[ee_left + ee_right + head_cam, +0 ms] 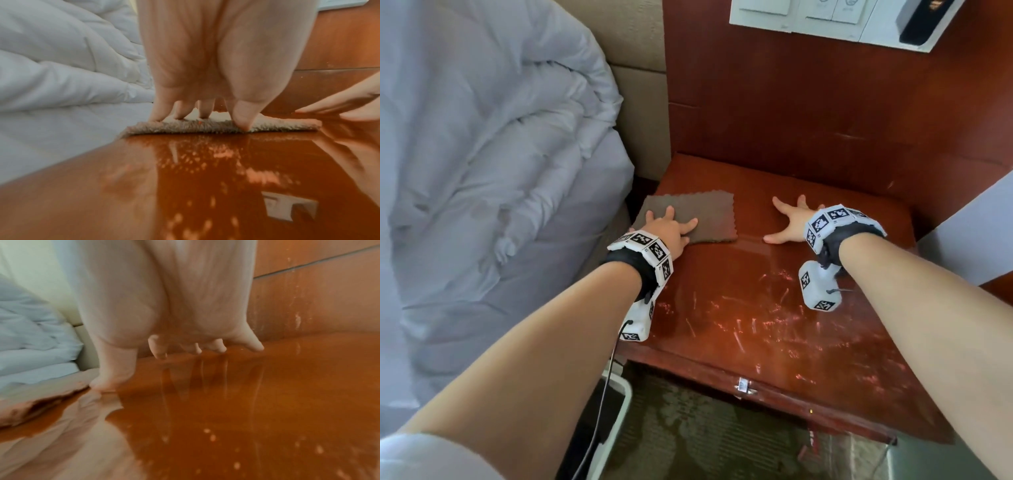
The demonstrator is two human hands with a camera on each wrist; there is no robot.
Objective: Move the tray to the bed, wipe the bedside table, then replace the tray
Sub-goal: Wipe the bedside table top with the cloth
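Note:
A grey-brown cloth (710, 214) lies flat at the back left of the glossy reddish-brown bedside table (756, 308). My left hand (671, 228) presses down on its left part with spread, straight fingers; in the left wrist view the fingertips (242, 121) dig into the cloth (277, 125). My right hand (787, 219) rests flat on the bare tabletop to the right of the cloth, fingers splayed, holding nothing; its fingertips (255, 346) touch the wood (257, 402). No tray is in view.
The bed's white duvet (482, 171) bulges up against the table's left side. A red wooden wall panel (825, 120) backs the table, with a white switch plate (808, 17) above. A drawer handle (744, 385) is at the front; a white object (619, 394) stands on the floor.

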